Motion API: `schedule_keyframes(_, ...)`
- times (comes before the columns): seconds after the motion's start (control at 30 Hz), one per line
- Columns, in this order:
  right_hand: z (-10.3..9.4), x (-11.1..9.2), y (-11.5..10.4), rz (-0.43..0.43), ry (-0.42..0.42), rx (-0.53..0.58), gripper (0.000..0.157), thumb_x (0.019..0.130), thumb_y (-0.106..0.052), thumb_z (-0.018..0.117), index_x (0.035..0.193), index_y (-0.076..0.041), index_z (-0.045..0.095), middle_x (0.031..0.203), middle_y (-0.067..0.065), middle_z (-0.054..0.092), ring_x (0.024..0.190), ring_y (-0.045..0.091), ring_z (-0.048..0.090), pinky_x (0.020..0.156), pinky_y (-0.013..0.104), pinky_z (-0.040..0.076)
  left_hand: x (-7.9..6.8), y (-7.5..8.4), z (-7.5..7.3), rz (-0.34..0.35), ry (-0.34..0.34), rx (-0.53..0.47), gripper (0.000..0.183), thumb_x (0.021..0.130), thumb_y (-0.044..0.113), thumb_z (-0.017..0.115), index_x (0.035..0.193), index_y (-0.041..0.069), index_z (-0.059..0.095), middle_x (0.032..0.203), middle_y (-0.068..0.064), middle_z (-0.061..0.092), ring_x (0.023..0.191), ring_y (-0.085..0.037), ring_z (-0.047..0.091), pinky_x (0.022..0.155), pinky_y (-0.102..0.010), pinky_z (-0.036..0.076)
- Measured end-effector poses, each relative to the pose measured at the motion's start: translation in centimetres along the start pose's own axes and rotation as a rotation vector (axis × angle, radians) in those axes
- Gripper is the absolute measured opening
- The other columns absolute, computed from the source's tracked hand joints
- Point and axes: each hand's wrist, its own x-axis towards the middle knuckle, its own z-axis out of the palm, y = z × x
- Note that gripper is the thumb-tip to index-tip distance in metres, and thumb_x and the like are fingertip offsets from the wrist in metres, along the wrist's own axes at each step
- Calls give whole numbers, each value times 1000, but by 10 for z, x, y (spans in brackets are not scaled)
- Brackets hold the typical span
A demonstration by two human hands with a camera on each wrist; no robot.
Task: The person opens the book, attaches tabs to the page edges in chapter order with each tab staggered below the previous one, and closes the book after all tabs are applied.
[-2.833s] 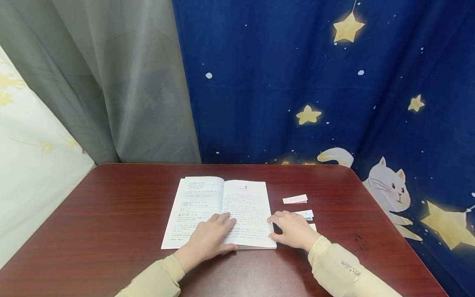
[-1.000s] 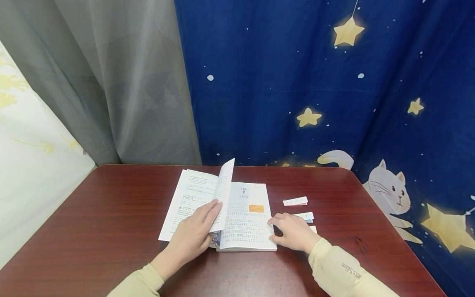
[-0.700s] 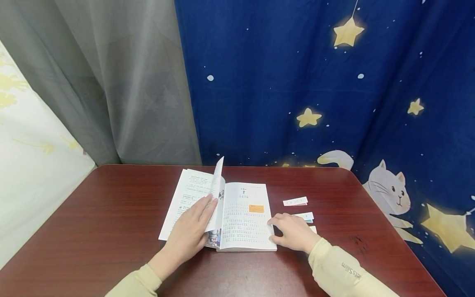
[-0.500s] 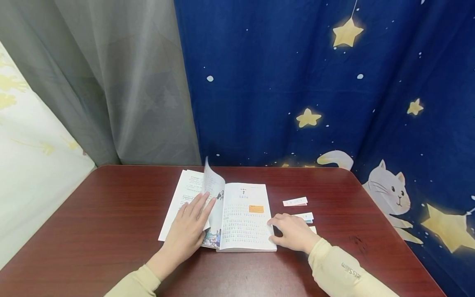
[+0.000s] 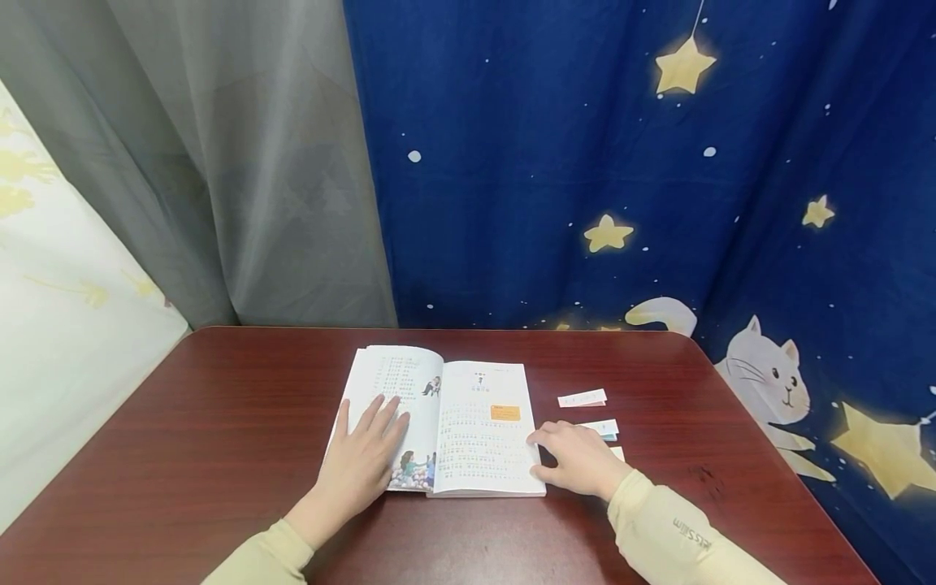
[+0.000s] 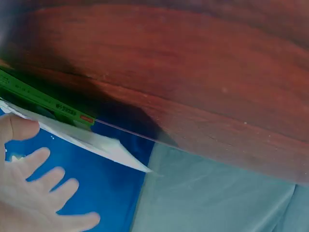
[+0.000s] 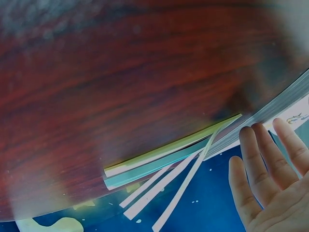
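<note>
An open book (image 5: 480, 431) lies on the table, a text page with an orange box on the right and an illustrated page on the left. My left hand (image 5: 364, 447) rests on the left page, fingers spread and straight. In the left wrist view the same hand (image 6: 41, 193) has its fingers extended beside the book's green cover edge (image 6: 53, 104). At the book's right edge, my right hand (image 5: 581, 457) touches the page margin with its fingertips. Extended fingers of that hand (image 7: 270, 179) show in the right wrist view, close to the page stack (image 7: 270, 108).
Folded paper strips lie right of the book: one pink (image 5: 582, 398), one blue (image 5: 604, 428), and a third (image 5: 617, 452) partly hidden behind the right hand. In the right wrist view, the yellow strip (image 7: 169, 147) stands nearest. Curtains (image 5: 512, 162) hang behind the table (image 5: 219, 422).
My left hand has turned a leaf from right to left and now lies on the left page, exposing a new spread. The right hand has stayed at the right edge.
</note>
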Motion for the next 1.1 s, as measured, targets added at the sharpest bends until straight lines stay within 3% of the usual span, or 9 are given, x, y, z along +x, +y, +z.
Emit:
schedule_keyframes(0.23, 1, 0, 0, -8, 10, -1, 34, 72, -32, 67, 99, -11, 63, 90, -2, 58, 80, 15, 55, 62, 33, 46, -4, 3, 1, -72, -224, -32, 43, 70, 17, 62, 111, 7, 56, 109, -12, 56, 98, -30, 53, 81, -56, 34)
schedule_keyframes(0.37, -1, 1, 0, -7, 4, -3, 34, 72, -32, 66, 99, -11, 63, 89, -2, 58, 79, 15, 55, 61, 33, 46, -6, 2, 2, -93, -267, -72, 39, 71, 16, 61, 108, 7, 55, 102, -11, 57, 85, -29, 57, 61, -48, 44)
schedule_keyframes(0.53, -8, 11, 1, 26, -8, -7, 37, 72, -34, 67, 102, -12, 63, 90, -1, 59, 80, 15, 55, 64, 33, 45, -6, -1, 4, -105, -293, -74, 40, 70, 19, 64, 107, 7, 55, 95, -9, 56, 77, -28, 56, 48, -40, 42)
schedule_keyframes(0.73, -21, 46, 0, 43, -7, 4, 39, 75, -37, 65, 105, -12, 62, 94, 1, 60, 83, 17, 55, 66, 35, 45, -6, -5, 2, -114, -318, -62, 41, 71, 21, 64, 108, 7, 55, 94, -8, 56, 74, -27, 56, 49, -38, 42)
schedule_keyframes(0.83, -26, 70, -5, 47, -21, 25, 39, 76, -37, 63, 107, -13, 62, 102, 2, 60, 92, 18, 55, 74, 37, 44, -6, -5, 1, -118, -329, -66, 42, 71, 21, 64, 109, 7, 55, 96, -10, 57, 76, -27, 56, 51, -39, 43)
schedule_keyframes(1.1, -19, 126, -25, 9, -114, 49, 40, 79, -36, 59, 114, -17, 59, 113, 0, 56, 102, 18, 51, 84, 38, 39, -9, -6, -1, -118, -319, -77, 41, 71, 21, 64, 109, 6, 55, 95, -10, 56, 76, -27, 56, 51, -39, 43)
